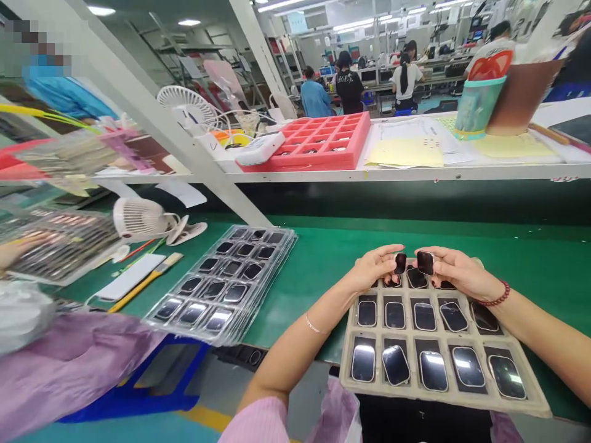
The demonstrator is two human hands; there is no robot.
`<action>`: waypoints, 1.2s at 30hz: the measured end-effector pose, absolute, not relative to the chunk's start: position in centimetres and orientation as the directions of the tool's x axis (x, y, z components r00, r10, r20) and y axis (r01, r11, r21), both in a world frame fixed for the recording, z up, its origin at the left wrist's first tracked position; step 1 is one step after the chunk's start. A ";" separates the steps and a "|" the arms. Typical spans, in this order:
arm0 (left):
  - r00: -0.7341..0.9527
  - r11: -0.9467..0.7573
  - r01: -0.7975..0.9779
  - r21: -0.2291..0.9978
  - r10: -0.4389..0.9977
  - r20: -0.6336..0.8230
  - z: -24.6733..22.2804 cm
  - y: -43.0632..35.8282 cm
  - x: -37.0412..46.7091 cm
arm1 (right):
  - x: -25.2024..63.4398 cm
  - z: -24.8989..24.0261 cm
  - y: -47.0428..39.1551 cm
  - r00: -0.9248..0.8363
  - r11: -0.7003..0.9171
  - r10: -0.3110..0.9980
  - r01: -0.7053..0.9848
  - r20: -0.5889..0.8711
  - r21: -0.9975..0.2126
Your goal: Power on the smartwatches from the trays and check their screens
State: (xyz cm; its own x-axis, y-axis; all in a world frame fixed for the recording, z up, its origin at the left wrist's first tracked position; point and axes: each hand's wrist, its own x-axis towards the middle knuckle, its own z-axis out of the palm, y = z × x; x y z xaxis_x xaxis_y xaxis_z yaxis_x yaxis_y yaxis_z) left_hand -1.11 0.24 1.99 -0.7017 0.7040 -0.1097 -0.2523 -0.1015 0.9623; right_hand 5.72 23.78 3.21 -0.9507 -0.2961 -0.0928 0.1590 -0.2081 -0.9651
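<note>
Between the thumb and fingers of my left hand point(376, 266) is a small dark smartwatch screen point(400, 263), held upright. My right hand point(457, 271) pinches a second smartwatch screen point(425, 263), close beside the first but apart from it. Both hands are over the far row of a beige compartment tray point(538, 394). In its compartments lie several more dark rectangular watch screens point(434, 370) with light rims, some of them tilted. My hands and forearms hide part of the far row.
Left of me lies a stack of clear plastic trays point(272, 295) with watch screens. Farther left are a yellow-handled brush point(145, 283), a white fan point(138, 218) and a co-worker's sleeve point(78, 351). A shelf edge point(406, 173) crosses ahead, carrying a red foam tray point(300, 163) and cups.
</note>
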 end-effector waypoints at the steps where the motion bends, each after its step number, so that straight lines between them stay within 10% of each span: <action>1: -0.704 -0.098 -0.242 0.965 0.703 -0.106 2.0 0.3 -1.0 | 5.8 3.1 23.8 -0.951 -0.179 -0.291 0.157 -0.100 -0.971; 17: -0.785 0.083 -0.111 0.990 0.603 -0.139 2.8 3.3 -1.0 | 6.0 3.0 23.4 -0.996 0.164 -0.078 0.018 -0.031 -0.986; 36: -0.806 -0.003 -0.066 0.998 0.589 -0.051 3.0 2.4 -0.4 | 6.1 3.8 23.1 -0.991 0.109 -0.130 0.012 -0.026 -0.994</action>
